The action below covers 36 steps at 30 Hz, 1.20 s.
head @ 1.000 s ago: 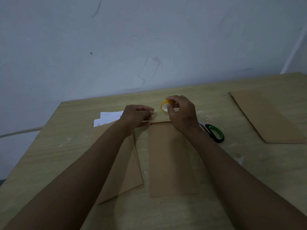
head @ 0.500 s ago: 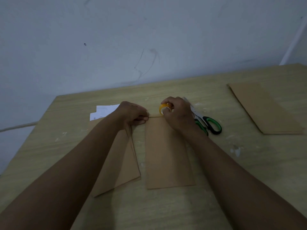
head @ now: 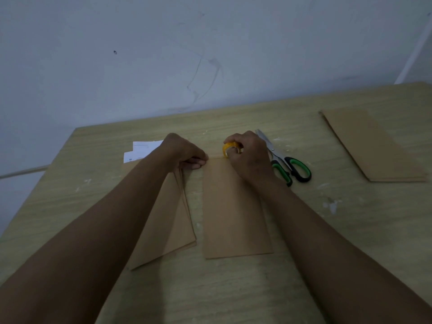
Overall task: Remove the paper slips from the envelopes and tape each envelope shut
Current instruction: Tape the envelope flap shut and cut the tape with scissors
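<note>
A brown envelope (head: 236,211) lies lengthwise in the middle of the wooden table (head: 304,230). My right hand (head: 251,157) grips a small yellow tape roll (head: 229,147) at the envelope's far end. My left hand (head: 187,153) has its fingers curled, with the fingertips down at the envelope's far left corner; a thin strip of tape seems to run from there to the roll. Under my left forearm a stack of brown envelopes (head: 168,225) fans out. White paper slips (head: 142,150) lie beyond my left hand.
Scissors with green and black handles (head: 289,167) lie just right of my right hand. Another pile of brown envelopes (head: 371,143) sits at the far right. A grey wall rises behind the table, whose left edge runs diagonally at the left.
Both hands came down from just above the envelope's far end onto it. The tape roll dropped to the envelope's top edge, and the scissors' blades came into sight.
</note>
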Each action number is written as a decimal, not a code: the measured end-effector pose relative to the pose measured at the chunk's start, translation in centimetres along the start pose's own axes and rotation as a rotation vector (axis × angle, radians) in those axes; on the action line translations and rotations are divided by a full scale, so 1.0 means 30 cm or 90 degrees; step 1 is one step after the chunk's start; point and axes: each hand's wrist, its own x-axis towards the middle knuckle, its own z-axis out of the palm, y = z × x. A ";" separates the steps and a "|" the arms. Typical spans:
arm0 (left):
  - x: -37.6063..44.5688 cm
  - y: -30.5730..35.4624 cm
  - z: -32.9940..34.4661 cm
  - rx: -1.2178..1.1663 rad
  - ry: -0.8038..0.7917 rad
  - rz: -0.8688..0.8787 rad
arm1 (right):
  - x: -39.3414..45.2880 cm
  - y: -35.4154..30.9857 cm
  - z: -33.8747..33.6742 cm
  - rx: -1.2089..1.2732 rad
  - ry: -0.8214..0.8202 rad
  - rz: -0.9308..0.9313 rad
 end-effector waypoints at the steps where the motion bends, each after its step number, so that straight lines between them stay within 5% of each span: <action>1: 0.004 0.000 0.000 0.011 0.005 0.001 | -0.001 -0.001 0.000 -0.002 0.000 -0.001; 19: 0.023 0.004 0.023 0.054 0.064 -0.002 | -0.013 -0.014 0.001 -0.014 -0.015 -0.027; 30: 0.018 -0.081 0.007 -0.004 0.123 0.091 | -0.013 -0.011 0.000 -0.032 -0.028 -0.023; 36: -0.070 -0.140 0.074 0.324 0.282 0.453 | -0.013 -0.010 0.006 -0.035 -0.034 -0.012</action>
